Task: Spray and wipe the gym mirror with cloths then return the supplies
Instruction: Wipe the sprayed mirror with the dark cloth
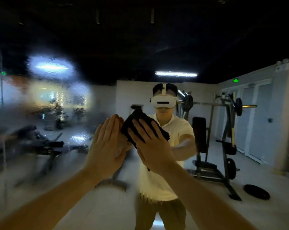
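Note:
The gym mirror [41, 100] fills the view in front of me; its left part is wet and blurred with spray, its right part reflects sharply. My right hand [150, 143] lies flat with straight, spread fingers on a black cloth [137, 118] and presses it against the glass at the centre. My left hand [107, 146] is raised just left of it, fingers straight and together, palm toward the mirror near the cloth's left edge. I cannot tell whether a second cloth lies under my left hand. No spray bottle is plainly visible.
The mirror reflects a person in a white shirt [170, 130] wearing a head-mounted camera, a weight rack with barbell [230, 110] and a bench [200, 135] on the right, a weight plate [256, 191] on the floor, and white doors [256, 123] far right.

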`<action>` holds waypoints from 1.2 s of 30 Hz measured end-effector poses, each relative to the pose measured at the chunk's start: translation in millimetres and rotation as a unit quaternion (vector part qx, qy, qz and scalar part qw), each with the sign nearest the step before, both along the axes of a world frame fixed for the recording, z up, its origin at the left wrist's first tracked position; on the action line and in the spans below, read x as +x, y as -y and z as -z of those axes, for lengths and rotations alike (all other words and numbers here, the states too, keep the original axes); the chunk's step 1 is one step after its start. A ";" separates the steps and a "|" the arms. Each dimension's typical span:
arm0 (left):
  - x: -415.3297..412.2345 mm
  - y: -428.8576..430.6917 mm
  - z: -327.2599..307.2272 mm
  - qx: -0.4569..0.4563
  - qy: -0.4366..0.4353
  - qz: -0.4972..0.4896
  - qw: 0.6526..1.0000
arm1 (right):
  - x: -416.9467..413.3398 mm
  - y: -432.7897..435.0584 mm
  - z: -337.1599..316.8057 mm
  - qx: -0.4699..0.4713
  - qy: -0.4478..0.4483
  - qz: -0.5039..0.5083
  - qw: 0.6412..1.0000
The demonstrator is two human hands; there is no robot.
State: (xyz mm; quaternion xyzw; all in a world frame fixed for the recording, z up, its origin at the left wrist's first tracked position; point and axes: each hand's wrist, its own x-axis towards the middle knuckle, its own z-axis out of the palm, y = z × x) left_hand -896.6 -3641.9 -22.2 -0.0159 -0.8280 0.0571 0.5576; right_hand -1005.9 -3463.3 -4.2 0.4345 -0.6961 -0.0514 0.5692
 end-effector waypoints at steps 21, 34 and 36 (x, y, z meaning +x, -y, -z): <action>-42.8 -66.2 25.3 0.029 0.014 -0.057 0.998 | -46.4 -175.2 45.1 -0.426 0.136 0.096 0.889; 14.6 -20.9 50.4 0.010 0.043 0.000 0.999 | 20.0 9.0 58.2 -0.048 0.096 -0.030 0.994; 18.1 -21.0 60.1 0.027 0.048 -0.004 0.998 | 19.3 9.2 69.4 0.027 0.084 -0.027 0.996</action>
